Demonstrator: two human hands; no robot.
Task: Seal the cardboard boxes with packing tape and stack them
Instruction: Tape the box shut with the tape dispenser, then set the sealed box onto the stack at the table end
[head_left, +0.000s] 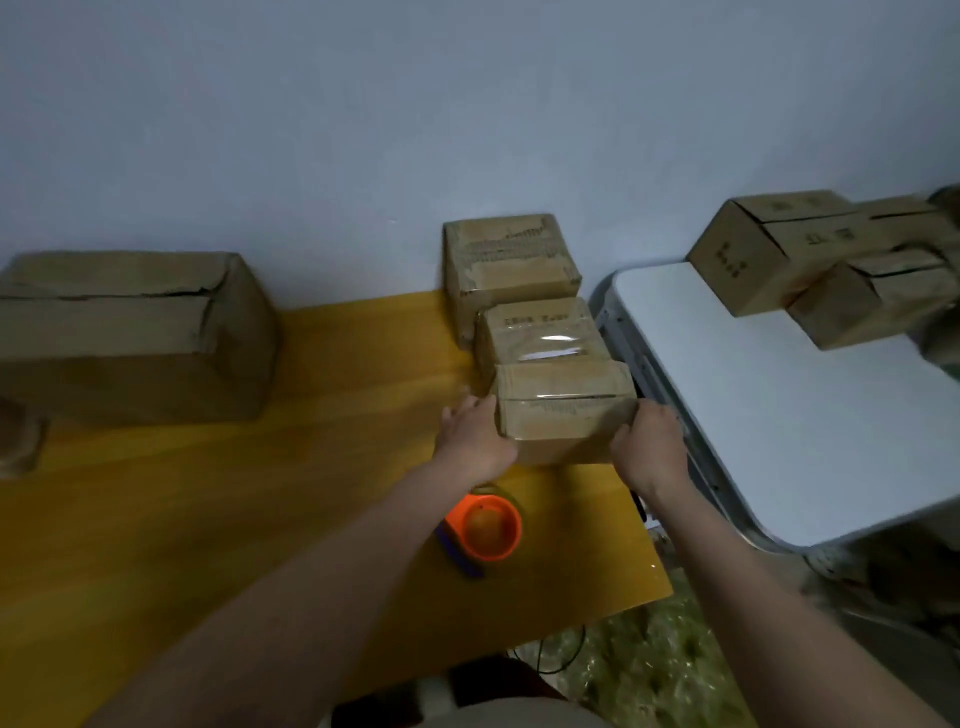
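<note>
Three taped boxes (511, 270) are lined up, the nearest taped box (563, 410) gripped by left hand (475, 441) and right hand (649, 449), while apparently unsealed boxes (769, 254) are left waiting.

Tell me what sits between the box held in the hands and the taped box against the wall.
In the head view, one smaller taped box lies between the held box and the box against the wall, its top glossy with tape.
</note>
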